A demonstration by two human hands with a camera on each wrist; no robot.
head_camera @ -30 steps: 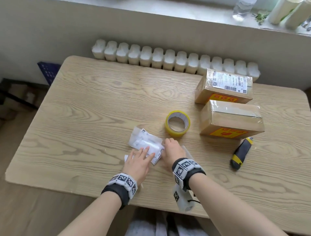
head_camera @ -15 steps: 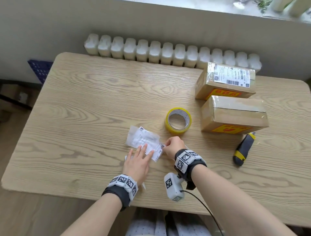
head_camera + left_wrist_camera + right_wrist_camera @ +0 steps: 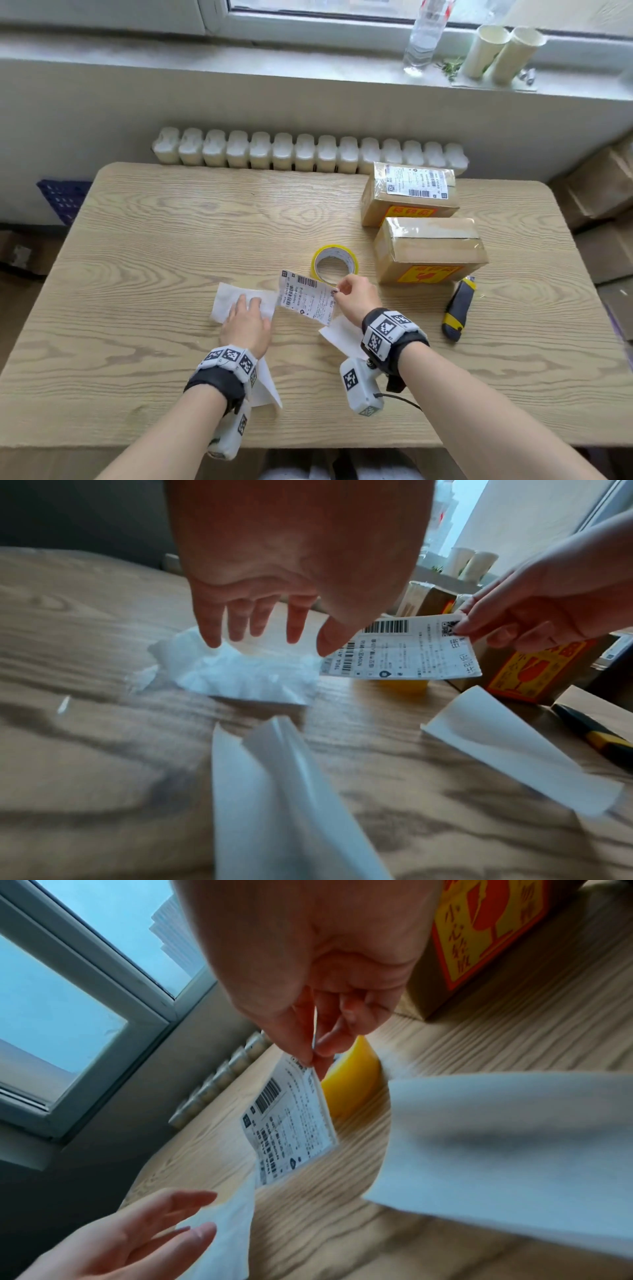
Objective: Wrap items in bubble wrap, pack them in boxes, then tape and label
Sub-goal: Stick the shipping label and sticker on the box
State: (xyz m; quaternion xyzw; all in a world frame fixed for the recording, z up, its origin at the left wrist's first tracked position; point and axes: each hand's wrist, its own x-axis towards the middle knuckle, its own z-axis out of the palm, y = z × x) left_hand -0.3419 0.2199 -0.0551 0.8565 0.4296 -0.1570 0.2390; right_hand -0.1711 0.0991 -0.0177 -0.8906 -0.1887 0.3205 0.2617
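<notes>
Two hands | left flat on backing paper | right pinches label

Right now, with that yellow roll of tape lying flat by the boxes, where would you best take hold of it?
Probably from above: the yellow roll of packing tape lies flat on the wooden table with its open core facing up. Hook fingers into the core, thumb on the outer rim. Its far-left rim looks freest; the right hand and the printed shipping label it pinches crowd the near side, and a cardboard box stands to its right.
</notes>
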